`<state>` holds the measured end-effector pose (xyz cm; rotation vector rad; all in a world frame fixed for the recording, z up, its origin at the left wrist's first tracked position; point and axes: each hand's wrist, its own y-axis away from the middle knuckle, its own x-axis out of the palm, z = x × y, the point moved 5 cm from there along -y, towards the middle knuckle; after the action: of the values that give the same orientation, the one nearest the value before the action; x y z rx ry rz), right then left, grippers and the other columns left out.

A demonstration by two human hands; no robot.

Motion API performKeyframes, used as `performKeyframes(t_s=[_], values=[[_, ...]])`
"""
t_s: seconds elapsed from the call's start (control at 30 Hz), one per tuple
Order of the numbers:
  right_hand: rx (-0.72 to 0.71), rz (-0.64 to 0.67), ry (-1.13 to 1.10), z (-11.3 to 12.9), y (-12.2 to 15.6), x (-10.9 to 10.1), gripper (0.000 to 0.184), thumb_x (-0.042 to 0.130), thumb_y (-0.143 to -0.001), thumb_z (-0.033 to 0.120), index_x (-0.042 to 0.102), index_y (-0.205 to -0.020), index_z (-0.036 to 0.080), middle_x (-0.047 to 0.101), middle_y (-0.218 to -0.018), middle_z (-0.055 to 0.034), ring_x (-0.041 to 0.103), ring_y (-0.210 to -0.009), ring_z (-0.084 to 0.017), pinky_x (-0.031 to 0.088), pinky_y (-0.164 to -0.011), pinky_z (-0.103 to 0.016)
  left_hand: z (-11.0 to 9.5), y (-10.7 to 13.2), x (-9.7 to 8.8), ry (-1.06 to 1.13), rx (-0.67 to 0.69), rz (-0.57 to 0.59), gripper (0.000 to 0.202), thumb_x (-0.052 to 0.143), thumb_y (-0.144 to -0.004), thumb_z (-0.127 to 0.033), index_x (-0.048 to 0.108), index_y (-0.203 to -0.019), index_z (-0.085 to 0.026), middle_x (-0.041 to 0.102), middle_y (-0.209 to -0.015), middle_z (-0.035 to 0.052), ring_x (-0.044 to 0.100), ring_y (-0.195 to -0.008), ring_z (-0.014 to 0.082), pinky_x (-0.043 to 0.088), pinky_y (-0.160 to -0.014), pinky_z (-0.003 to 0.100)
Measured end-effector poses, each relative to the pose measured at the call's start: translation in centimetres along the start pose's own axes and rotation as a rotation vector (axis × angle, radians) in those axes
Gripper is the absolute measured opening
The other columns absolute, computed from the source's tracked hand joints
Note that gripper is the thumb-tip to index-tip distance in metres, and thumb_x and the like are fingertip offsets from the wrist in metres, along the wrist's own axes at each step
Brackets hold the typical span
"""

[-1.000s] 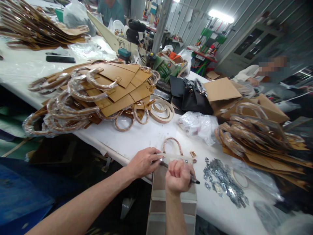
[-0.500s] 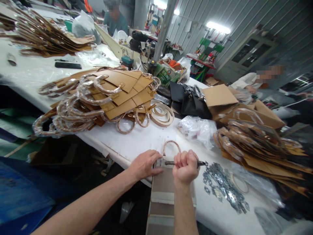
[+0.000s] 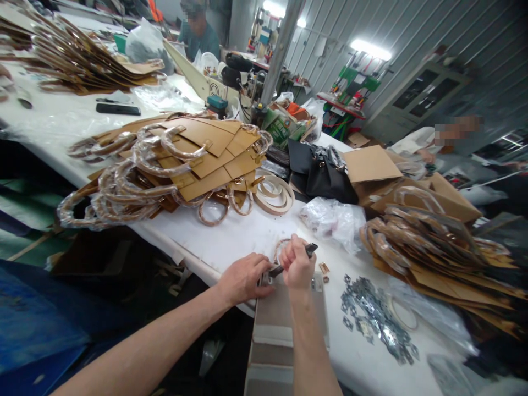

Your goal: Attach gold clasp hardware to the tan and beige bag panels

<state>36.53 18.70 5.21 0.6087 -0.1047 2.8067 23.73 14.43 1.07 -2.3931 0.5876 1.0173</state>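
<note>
Person's hands at a white worktable (image 3: 223,242), seen from the head camera. The right hand (image 3: 297,263) was closed in a fist around a dark, slender tool (image 3: 311,250), the middle of which was hidden by the fingers. The tool's long axis ran obliquely: the lower end pointed left and down to the far left corner of a pale panel (image 3: 272,313), while the opposite end projected beyond the fist, up and to the right. The left hand (image 3: 246,279) lay at that same corner, its fingertips just beside the tool's lower end; whether they pinched the panel could not be told. The panel lay flat beneath the hands, its long axis directed toward the person and passing over the table's near edge. At its far end a curved handle (image 3: 276,251) arched away from the person, partly covered by the right hand. To the right of the panel were a small gold-coloured fitting (image 3: 324,268) and, farther right, a loose heap of metal plates (image 3: 379,318). Brown bag pieces with plastic-wrapped handles (image 3: 206,148) were piled beyond, to the left.
</note>
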Motion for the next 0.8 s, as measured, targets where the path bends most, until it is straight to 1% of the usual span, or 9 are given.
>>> performKeyframes(t_s=[0.13, 0.23, 0.3, 0.4, 0.53, 0.63, 0.73, 0.8], values=[[-0.107, 0.016, 0.012, 0.1, 1.5, -0.3, 0.052, 0.076, -0.089, 0.038, 0.036, -0.060, 0.022, 0.026, -0.047, 0.0141, 0.020, -0.035, -0.003, 0.019, -0.034, -0.016, 0.1, 0.1, 0.1, 0.019, 0.029, 0.005, 0.041, 0.079, -0.083, -0.037, 0.065, -0.118, -0.019, 0.071, -0.120, 0.0093, 0.066, -0.109, 0.0263, 0.055, -0.094, 0.036], [-0.153, 0.024, -0.017, 0.8, 2.2, -1.0, 0.051, 0.070, -0.093, 0.036, 0.032, -0.061, 0.023, 0.024, -0.048, 0.0135, 0.016, -0.037, -0.004, 0.017, -0.035, -0.017, 0.0, 0.3, 0.0, 0.011, 0.052, -0.033, 0.044, 0.079, -0.085, -0.040, 0.066, -0.121, -0.018, 0.069, -0.125, 0.0105, 0.065, -0.113, 0.0263, 0.054, -0.099, 0.037], [-0.176, 0.046, -0.064, 1.5, 2.6, -1.5, 0.049, 0.064, -0.094, 0.035, 0.032, -0.061, 0.023, 0.024, -0.050, 0.0122, 0.016, -0.039, -0.005, 0.016, -0.036, -0.018, -0.1, 0.3, -0.1, -0.026, 0.057, -0.047, 0.048, 0.078, -0.085, -0.044, 0.066, -0.124, -0.019, 0.070, -0.124, 0.0105, 0.064, -0.114, 0.0272, 0.053, -0.102, 0.039], [-0.213, 0.076, -0.113, 2.4, 3.3, -1.9, 0.045, 0.059, -0.096, 0.036, 0.034, -0.061, 0.022, 0.025, -0.052, 0.0102, 0.019, -0.042, -0.007, 0.018, -0.038, -0.020, -0.2, 0.4, -0.4, -0.086, 0.034, -0.036, 0.053, 0.079, -0.084, -0.049, 0.067, -0.127, -0.022, 0.073, -0.122, 0.0087, 0.063, -0.115, 0.0290, 0.052, -0.101, 0.043], [-0.306, 0.058, -0.068, 1.9, 4.2, -1.4, 0.048, 0.059, -0.097, 0.031, 0.032, -0.059, 0.022, 0.022, -0.050, 0.0110, 0.017, -0.040, -0.006, 0.017, -0.039, -0.021, -0.1, 0.3, -0.7, -0.079, 0.021, -0.020, 0.058, 0.081, -0.081, -0.051, 0.067, -0.129, -0.022, 0.074, -0.126, 0.0066, 0.062, -0.116, 0.0288, 0.052, -0.100, 0.043], [-0.333, 0.031, -0.006, 1.4, 4.3, -0.8, 0.052, 0.061, -0.099, 0.032, 0.030, -0.059, 0.022, 0.022, -0.049, 0.0116, 0.018, -0.038, -0.005, 0.018, -0.039, -0.020, 0.0, 0.2, -0.8, -0.059, 0.034, -0.011, 0.060, 0.083, -0.079, -0.051, 0.068, -0.130, -0.022, 0.074, -0.127, 0.0061, 0.062, -0.115, 0.0281, 0.052, -0.101, 0.041], [-0.350, 0.042, 0.007, 2.5, 4.3, -0.3, 0.053, 0.061, -0.100, 0.033, 0.031, -0.058, 0.021, 0.022, -0.049, 0.0116, 0.018, -0.038, -0.005, 0.018, -0.039, -0.020, 0.1, 0.2, -0.7, -0.052, 0.034, -0.014, 0.060, 0.084, -0.078, -0.052, 0.068, -0.129, -0.023, 0.074, -0.125, 0.0064, 0.062, -0.114, 0.0277, 0.052, -0.101, 0.041], [-0.402, 0.051, -0.016, 3.6, 4.4, 0.0, 0.051, 0.062, -0.099, 0.031, 0.031, -0.059, 0.021, 0.023, -0.049, 0.0114, 0.019, -0.038, -0.005, 0.019, -0.039, -0.019, 0.2, 0.2, -0.7, -0.049, 0.036, -0.020, 0.062, 0.084, -0.077, -0.054, 0.069, -0.128, -0.023, 0.075, -0.124, 0.0067, 0.063, -0.113, 0.0275, 0.052, -0.100, 0.041]])
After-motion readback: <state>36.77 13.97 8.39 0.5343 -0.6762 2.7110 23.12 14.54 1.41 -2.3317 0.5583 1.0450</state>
